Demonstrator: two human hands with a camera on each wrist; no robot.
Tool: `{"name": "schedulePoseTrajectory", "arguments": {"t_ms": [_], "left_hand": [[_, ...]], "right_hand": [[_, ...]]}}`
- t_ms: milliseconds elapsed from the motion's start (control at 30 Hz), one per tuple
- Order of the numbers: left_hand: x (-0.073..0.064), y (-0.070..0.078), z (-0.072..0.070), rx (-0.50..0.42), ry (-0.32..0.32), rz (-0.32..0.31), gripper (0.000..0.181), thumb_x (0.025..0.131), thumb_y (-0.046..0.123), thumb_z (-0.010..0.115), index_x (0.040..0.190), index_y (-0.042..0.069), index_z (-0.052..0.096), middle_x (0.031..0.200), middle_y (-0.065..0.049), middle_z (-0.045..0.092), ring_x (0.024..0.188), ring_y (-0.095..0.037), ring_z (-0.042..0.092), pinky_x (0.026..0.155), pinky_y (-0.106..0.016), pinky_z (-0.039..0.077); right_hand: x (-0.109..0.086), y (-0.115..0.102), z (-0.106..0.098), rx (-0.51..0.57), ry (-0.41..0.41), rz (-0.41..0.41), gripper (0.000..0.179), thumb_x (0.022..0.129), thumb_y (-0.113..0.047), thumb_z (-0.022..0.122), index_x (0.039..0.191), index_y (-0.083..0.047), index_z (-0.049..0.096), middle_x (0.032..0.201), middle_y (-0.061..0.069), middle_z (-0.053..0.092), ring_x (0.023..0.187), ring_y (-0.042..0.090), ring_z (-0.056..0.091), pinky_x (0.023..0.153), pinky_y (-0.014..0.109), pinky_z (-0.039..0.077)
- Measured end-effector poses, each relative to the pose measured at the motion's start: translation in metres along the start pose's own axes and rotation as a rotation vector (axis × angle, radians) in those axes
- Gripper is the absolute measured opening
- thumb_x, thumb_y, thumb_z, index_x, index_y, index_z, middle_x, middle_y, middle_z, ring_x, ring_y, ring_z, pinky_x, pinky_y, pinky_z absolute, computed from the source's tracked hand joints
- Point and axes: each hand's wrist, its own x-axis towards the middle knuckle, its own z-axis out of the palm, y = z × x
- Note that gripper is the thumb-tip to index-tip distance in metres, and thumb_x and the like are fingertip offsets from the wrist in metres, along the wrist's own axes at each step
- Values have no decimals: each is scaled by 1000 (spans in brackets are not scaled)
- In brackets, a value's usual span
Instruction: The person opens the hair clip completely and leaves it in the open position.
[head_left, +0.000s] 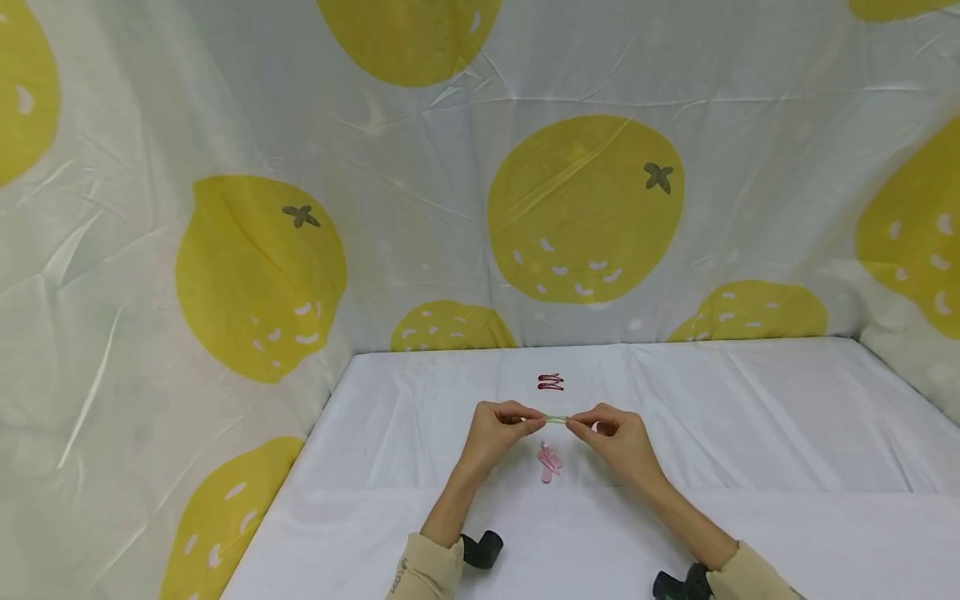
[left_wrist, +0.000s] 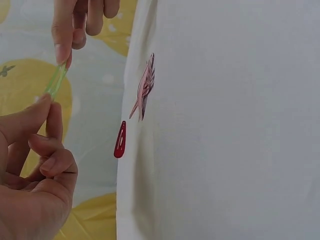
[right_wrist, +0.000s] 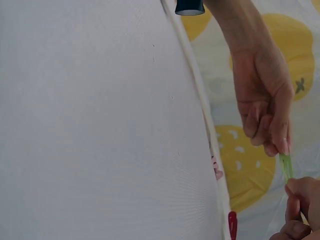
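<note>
Thumb and fingers of my left hand (head_left: 498, 433) pinch one end of a light green snap hair clip (head_left: 556, 419), and my right hand (head_left: 618, 437) pinches its other end. It is held stretched level between both hands, above the table. Fingertips cover both ends of the green clip (left_wrist: 57, 80) in the left wrist view; whether it is one clip or two together, I cannot tell. Beyond the hands, two red hair clips (head_left: 551, 382) lie one behind the other. A small overlapping pile of pink hair clips (head_left: 549, 461) lies on the nearer side, between the forearms.
A white cloth (head_left: 787, 417) with creases covers the table. Behind it and on the left hangs a pale curtain (head_left: 420, 208) printed with yellow lemons. Black wrist devices (head_left: 483, 550) sit by the beige sleeves (head_left: 427, 571).
</note>
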Motion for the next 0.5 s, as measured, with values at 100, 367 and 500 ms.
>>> {"name": "schedulePoseTrajectory", "arguments": {"t_ms": [100, 367, 500], "left_hand": [[4, -1, -2, 45, -12, 8, 13, 87, 7, 82, 96, -2, 82, 96, -22, 78, 78, -7, 62, 68, -19, 47], [34, -11, -9, 180, 8, -43, 11, 88, 10, 82, 96, 3, 84, 96, -14, 80, 75, -5, 59, 64, -19, 45], [52, -19, -9, 239, 17, -76, 12, 89, 9, 81, 97, 1, 83, 98, -15, 80, 71, -5, 55, 61, -18, 43]], "right_hand": [[5, 2, 1, -19, 4, 39, 8, 88, -20, 84, 92, -13, 84, 80, 5, 75, 65, 5, 51, 60, 19, 41], [36, 20, 13, -83, 11, 230, 13, 88, -23, 84, 93, -11, 84, 83, 2, 74, 79, 9, 56, 67, 20, 44], [52, 36, 18, -130, 2, 263, 14, 88, -22, 84, 92, -8, 84, 69, -4, 64, 70, 8, 50, 61, 22, 38]]}}
